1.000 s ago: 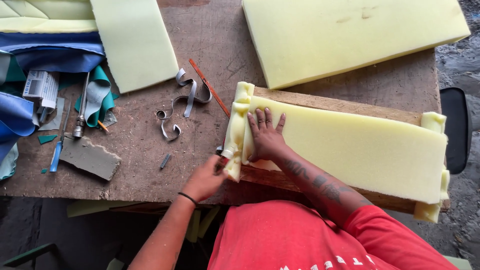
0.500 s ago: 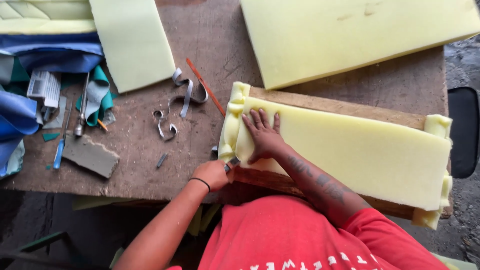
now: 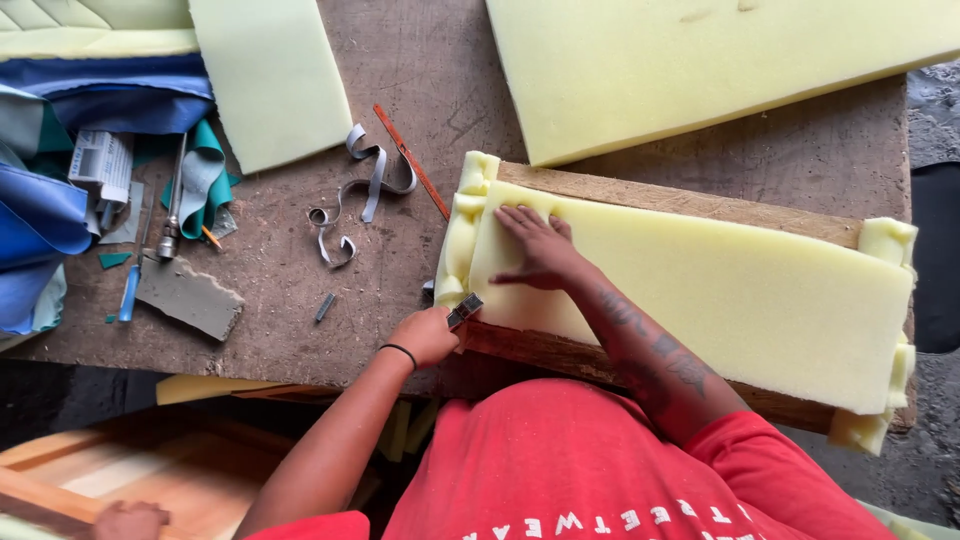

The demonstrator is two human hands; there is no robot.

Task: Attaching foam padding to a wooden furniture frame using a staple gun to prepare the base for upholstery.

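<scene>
Yellow foam is covering most of the scene: a pale yellow rectangular foam pad (image 3: pixel 700 300) is lying on a long wooden frame (image 3: pixel 680 200) that is resting on the worn brown wooden tabletop (image 3: pixel 400 80), with the foam's ends wrapping over the frame at both short sides. The right hand (image 3: pixel 540 250) is pressing flat on the pad near its left end, fingers spread and not gripping anything. The left hand (image 3: pixel 425 335), wearing a thin black band at the wrist, is sitting at the near left corner of the frame, its grip clamped on a small dark metal tool (image 3: pixel 465 310) whose tip is touching the foam's lower edge where it meets the wood.

Further back, a large thick slab of yellow foam (image 3: pixel 700 60) is lying across the tabletop's far right, and a thinner pale green foam sheet (image 3: pixel 265 75) is lying at the far left. Between them, curled grey strips of webbing (image 3: pixel 365 185) and a thin orange-brown stick (image 3: pixel 410 160) are lying just beside the frame. Near the left edge, blue fabric (image 3: pixel 40 215) is bunching up beside a metal hand tool (image 3: pixel 172 210) and a flat grey block (image 3: pixel 190 295). A red shirt (image 3: pixel 600 470) is filling the bottom of the view.
</scene>
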